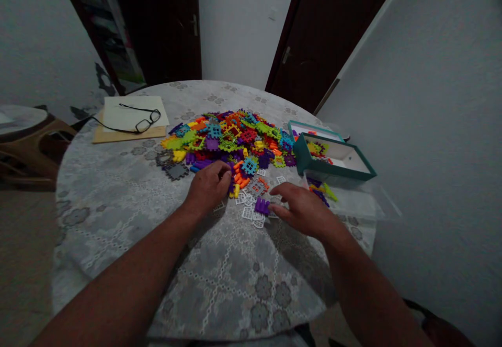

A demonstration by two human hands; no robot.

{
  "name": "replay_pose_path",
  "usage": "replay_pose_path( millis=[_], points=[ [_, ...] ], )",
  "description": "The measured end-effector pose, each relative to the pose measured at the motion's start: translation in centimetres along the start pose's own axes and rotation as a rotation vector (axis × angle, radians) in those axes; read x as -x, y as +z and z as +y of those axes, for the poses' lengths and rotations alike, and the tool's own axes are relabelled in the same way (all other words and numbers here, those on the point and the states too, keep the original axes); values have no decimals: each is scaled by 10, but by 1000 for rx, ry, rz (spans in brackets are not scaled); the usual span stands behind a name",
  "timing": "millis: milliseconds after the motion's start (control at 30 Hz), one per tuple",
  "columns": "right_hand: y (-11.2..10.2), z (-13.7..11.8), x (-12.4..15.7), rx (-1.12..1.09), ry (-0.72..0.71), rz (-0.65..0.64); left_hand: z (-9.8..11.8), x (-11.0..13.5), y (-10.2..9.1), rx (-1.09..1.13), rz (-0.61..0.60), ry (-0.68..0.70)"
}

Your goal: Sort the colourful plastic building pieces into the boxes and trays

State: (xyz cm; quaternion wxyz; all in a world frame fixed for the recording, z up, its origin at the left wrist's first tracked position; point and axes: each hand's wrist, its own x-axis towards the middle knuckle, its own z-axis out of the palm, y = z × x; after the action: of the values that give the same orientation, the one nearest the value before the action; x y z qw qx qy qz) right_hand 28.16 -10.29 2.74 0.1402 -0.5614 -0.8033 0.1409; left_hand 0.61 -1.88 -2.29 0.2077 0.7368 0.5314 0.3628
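Observation:
A heap of colourful interlocking plastic tiles lies across the middle of the round table. My left hand rests knuckles-up at the heap's near edge, fingers curled over purple and orange pieces; what it grips is hidden. My right hand lies flatter to the right, fingers stretched toward a purple piece and several white grid tiles, touching them at the fingertips.
A teal box with a few tiles inside stands at the right, its lid behind it. A clear plastic sheet lies near the right edge. Glasses rest on paper at far left. Doors and a wall stand behind.

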Motion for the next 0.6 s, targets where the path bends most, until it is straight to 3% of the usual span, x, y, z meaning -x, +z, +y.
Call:
replay_pose_path(
  millis=[100, 200, 367, 500, 600],
  points=[
    [31, -15, -4, 78, 32, -26, -2, 3, 4, -75, -94, 107],
    [48, -15, -11, 113, 63, -32, -3, 8, 7, -196, -175, 205],
    [56, -2, -15, -90, 38, 76, -1, 14, 5, -318, -286, 274],
    [59, 9, -15, -266, 119, 226, -1, 14, 4, -321, -324, 292],
    [61, 14, -16, -346, 160, 253, -2, 13, 5, -303, -320, 278]
  ],
)
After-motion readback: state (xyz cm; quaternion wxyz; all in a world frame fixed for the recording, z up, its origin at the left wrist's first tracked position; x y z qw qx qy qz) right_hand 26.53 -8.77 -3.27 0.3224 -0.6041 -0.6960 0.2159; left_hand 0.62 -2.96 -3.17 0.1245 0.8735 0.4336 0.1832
